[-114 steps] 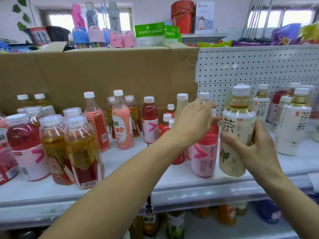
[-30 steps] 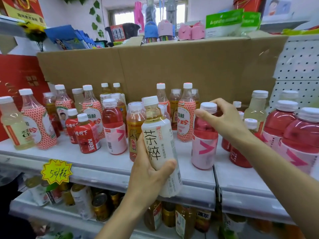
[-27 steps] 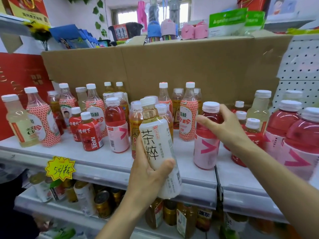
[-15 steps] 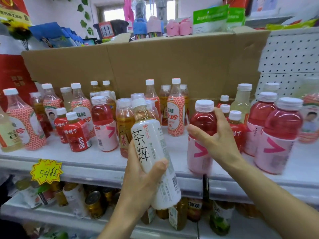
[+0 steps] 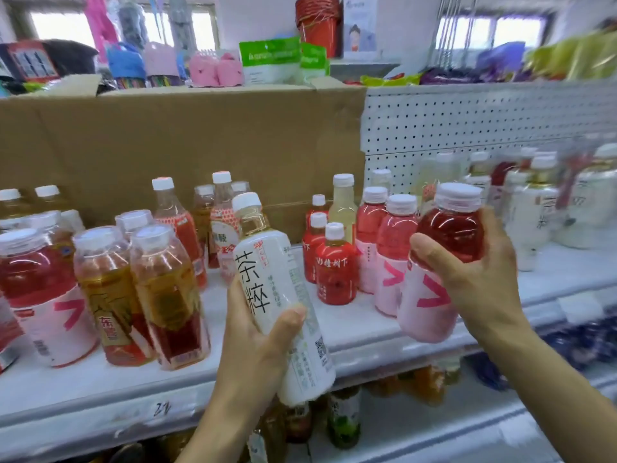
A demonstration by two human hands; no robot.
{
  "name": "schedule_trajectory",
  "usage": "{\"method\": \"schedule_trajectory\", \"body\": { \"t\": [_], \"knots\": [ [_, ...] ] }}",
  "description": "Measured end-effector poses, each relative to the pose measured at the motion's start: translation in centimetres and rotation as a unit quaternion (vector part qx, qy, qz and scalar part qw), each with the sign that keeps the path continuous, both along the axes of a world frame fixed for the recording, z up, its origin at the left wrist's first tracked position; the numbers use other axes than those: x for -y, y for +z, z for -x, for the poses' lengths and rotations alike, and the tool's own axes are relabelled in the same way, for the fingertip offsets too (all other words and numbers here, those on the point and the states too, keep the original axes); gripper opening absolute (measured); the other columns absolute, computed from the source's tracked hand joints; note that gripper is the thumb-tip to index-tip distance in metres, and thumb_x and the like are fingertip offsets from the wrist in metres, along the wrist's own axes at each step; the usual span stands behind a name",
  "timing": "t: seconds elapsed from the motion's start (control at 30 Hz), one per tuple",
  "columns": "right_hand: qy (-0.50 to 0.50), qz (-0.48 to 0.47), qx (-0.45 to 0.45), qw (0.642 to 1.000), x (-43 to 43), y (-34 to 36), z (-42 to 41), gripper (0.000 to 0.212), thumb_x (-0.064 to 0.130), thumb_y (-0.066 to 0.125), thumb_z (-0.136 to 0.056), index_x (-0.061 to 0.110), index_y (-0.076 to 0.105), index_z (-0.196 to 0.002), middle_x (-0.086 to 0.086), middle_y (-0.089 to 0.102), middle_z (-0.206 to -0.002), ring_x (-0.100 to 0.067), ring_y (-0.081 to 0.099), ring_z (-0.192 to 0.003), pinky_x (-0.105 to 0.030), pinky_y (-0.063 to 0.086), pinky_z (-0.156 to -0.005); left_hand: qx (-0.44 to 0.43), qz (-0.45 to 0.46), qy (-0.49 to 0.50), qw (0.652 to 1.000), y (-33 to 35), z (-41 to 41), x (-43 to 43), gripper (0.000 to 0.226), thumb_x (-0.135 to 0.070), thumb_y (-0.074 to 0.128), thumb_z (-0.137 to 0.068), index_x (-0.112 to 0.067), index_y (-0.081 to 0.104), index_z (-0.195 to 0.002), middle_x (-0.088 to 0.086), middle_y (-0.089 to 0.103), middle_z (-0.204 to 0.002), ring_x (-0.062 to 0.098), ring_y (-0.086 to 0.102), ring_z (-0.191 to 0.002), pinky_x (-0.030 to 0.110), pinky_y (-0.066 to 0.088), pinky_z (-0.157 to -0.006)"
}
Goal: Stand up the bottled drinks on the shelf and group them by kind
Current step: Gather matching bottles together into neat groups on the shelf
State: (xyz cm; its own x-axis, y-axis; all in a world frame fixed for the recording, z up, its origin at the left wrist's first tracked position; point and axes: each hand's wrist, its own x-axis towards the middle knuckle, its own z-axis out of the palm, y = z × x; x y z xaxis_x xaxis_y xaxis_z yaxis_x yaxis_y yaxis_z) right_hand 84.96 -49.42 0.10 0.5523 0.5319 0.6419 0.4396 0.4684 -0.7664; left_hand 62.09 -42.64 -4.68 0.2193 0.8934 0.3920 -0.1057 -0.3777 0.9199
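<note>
Amber bottles (image 5: pixel 167 295) left, small red bottles (image 5: pixel 335 272) centre, perhaps tea bottles (image 5: pixel 534 222) right

Bottle count by kind.
I count four pink-label red drinks (image 5: pixel 420 315), three small red bottles (image 5: pixel 335 272), at least three wide amber tea bottles (image 5: pixel 167 295), two slim bottles with red-patterned labels (image 5: pixel 173 225), one pale yellow bottle (image 5: pixel 344 208) and one sharp white tea bottle (image 5: pixel 277 295); more white ones stand at far right, too blurred for me to number.

The white tea bottle (image 5: pixel 278 282) reads "茶粹"; shelf edge (image 5: pixel 100 417) bears "21".
</note>
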Motion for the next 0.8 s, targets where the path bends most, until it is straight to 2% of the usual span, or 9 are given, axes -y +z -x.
{"method": "schedule_trajectory", "body": {
  "t": [0.07, 0.17, 0.27, 0.37, 0.47, 0.57, 0.63, 0.7, 0.8],
  "knots": [
    [-0.025, 0.009, -0.003, 1.0, 0.5, -0.2, -1.1, 0.041, 0.025, 0.081, -0.078, 0.026, 0.056, -0.11, 0.014, 0.07, -0.092, 0.0, 0.068, -0.083, -0.022, 0.054, -0.071, -0.004, -0.001, -0.018, 1.0, 0.1, -0.8, 0.0, 0.064, -0.042, 0.072, -0.064, -0.042, 0.045, -0.122, -0.022, 0.068, -0.1, 0.004, 0.069, -0.092, 0.019, 0.057, -0.063],
    [-0.043, 0.015, -0.008, 0.999, 1.4, -0.5, -1.8, 0.037, 0.027, 0.079, -0.078, 0.032, 0.054, -0.105, 0.015, 0.066, -0.089, 0.006, 0.066, -0.081, -0.013, 0.051, -0.062, -0.006, -0.01, -0.05, 0.999, 0.3, -2.0, 0.2, 0.067, -0.047, 0.071, -0.06, -0.041, 0.047, -0.121, -0.018, 0.069, -0.101, 0.007, 0.07, -0.093, 0.022, 0.058, -0.065],
    [-0.044, 0.02, -0.011, 0.999, 2.8, -1.0, -2.8, 0.035, 0.023, 0.079, -0.079, 0.033, 0.052, -0.1, 0.011, 0.064, -0.089, 0.007, 0.065, -0.076, -0.008, 0.049, -0.057, -0.004, -0.018, -0.073, 0.997, 0.3, -4.0, 1.1, 0.07, -0.051, 0.068, -0.055, -0.041, 0.048, -0.121, -0.019, 0.069, -0.102, 0.005, 0.069, -0.092, 0.019, 0.057, -0.064],
    [-0.045, 0.034, -0.014, 0.998, 4.6, -1.4, -5.0, 0.035, 0.023, 0.079, -0.079, 0.035, 0.053, -0.098, 0.012, 0.066, -0.086, 0.003, 0.066, -0.074, -0.015, 0.052, -0.056, 0.005, -0.013, -0.089, 0.996, 0.3, -6.9, 2.4, 0.074, -0.054, 0.068, -0.051, -0.041, 0.047, -0.121, -0.021, 0.069, -0.1, 0.004, 0.07, -0.09, 0.018, 0.057, -0.06],
    [-0.052, 0.043, -0.011, 0.998, 6.3, -1.4, -8.7, 0.034, 0.028, 0.079, -0.076, 0.036, 0.053, -0.097, 0.02, 0.066, -0.088, 0.002, 0.066, -0.076, -0.018, 0.051, -0.062, 0.007, -0.021, -0.109, 0.994, 0.4, -10.8, 3.8, 0.08, -0.054, 0.069, -0.051, -0.038, 0.047, -0.126, -0.018, 0.07, -0.101, 0.007, 0.071, -0.091, 0.022, 0.059, -0.061],
    [-0.051, 0.05, -0.005, 0.997, 8.2, -1.2, -13.4, 0.034, 0.033, 0.079, -0.074, 0.036, 0.053, -0.096, 0.015, 0.067, -0.088, 0.0, 0.066, -0.076, -0.022, 0.05, -0.065, 0.02, -0.022, -0.118, 0.993, 0.1, -15.9, 5.5, 0.081, -0.051, 0.07, -0.051, -0.041, 0.047, -0.127, -0.016, 0.07, -0.103, 0.008, 0.07, -0.093, 0.022, 0.059, -0.062],
    [-0.044, 0.064, -0.002, 0.997, 9.8, -1.1, -17.2, 0.037, 0.043, 0.076, -0.067, 0.035, 0.055, -0.097, 0.016, 0.068, -0.089, -0.004, 0.068, -0.078, -0.027, 0.055, -0.062, 0.025, -0.019, -0.119, 0.992, -0.3, -19.8, 6.5, 0.075, -0.052, 0.071, -0.051, -0.047, 0.049, -0.123, -0.015, 0.07, -0.104, 0.009, 0.07, -0.095, 0.03, 0.061, -0.066],
    [-0.046, 0.081, -0.001, 0.996, 11.5, -1.0, -21.3, 0.042, 0.046, 0.075, -0.062, 0.035, 0.056, -0.097, 0.015, 0.068, -0.089, -0.008, 0.069, -0.078, -0.036, 0.06, -0.06, 0.03, -0.015, -0.115, 0.993, -0.6, -23.8, 7.5, 0.074, -0.053, 0.071, -0.051, -0.044, 0.05, -0.122, -0.012, 0.07, -0.106, 0.012, 0.07, -0.097, 0.042, 0.061, -0.076],
    [-0.066, 0.093, -0.003, 0.993, 13.8, -0.8, -27.9, 0.037, 0.034, 0.081, -0.069, 0.035, 0.058, -0.098, 0.008, 0.069, -0.087, -0.009, 0.07, -0.077, -0.03, 0.058, -0.054, 0.042, -0.003, -0.104, 0.994, -0.8, -29.4, 8.9, 0.075, -0.054, 0.07, -0.05, -0.041, 0.05, -0.121, -0.014, 0.07, -0.105, 0.01, 0.07, -0.095, 0.044, 0.059, -0.079]
  ]
}}
